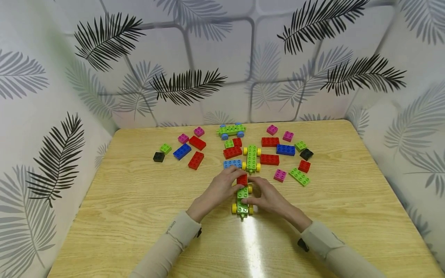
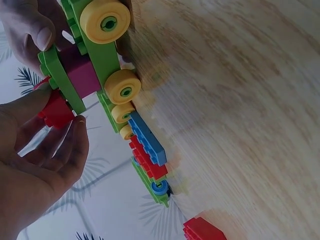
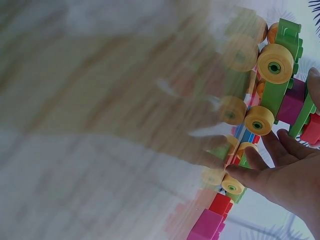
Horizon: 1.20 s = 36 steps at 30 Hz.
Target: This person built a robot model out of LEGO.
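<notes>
My left hand [image 1: 217,189] pinches a red brick [image 1: 242,180] between thumb and fingers, at the far end of a long green brick [image 1: 242,192]. In the left wrist view that green brick [image 2: 62,80] sits on a magenta brick [image 2: 82,75], which stands on a green base [image 2: 104,62] with yellow wheels. My right hand [image 1: 272,199] is around the same stack from the right, its thumb against the near end of the green brick. Its other fingers [image 3: 272,155] lie beside the base and wheels; their exact contact is partly hidden.
Behind the stack stand another yellow-wheeled green base [image 1: 252,157] and a blue-wheeled one [image 1: 232,130]. A light blue brick [image 1: 232,163] lies just beyond my left hand. Red, blue, magenta, green and black bricks lie on both sides of the wooden table [image 1: 139,200]. A patterned wall rises behind.
</notes>
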Motion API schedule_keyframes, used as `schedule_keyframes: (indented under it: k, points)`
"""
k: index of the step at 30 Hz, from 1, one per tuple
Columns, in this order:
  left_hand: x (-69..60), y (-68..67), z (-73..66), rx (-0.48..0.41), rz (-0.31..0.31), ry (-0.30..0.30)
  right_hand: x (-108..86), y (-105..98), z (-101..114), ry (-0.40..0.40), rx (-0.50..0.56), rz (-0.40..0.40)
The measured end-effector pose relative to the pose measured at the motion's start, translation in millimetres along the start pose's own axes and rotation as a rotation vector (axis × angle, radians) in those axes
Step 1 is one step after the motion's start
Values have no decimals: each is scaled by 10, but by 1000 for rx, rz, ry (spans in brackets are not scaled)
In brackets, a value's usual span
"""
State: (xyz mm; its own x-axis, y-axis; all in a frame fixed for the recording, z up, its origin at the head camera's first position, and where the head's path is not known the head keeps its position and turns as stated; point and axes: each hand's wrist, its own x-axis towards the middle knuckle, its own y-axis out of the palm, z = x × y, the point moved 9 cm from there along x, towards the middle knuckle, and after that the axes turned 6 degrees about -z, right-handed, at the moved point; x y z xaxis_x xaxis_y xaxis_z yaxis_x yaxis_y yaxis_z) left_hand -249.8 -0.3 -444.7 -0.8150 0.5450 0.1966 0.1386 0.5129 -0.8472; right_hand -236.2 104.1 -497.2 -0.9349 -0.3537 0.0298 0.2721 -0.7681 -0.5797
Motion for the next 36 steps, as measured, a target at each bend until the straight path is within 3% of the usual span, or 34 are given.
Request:
schedule_keyframes:
  k: [15, 25, 36]
  points:
    - [11, -17, -42, 41, 17, 35, -10, 4, 2, -3, 13, -1]
    - [11, -37, -90, 104, 7, 100, -3, -4, 23, 5, -2, -5]
    - [28, -11, -89, 109, 32, 103, 0, 0, 23, -7, 2, -9]
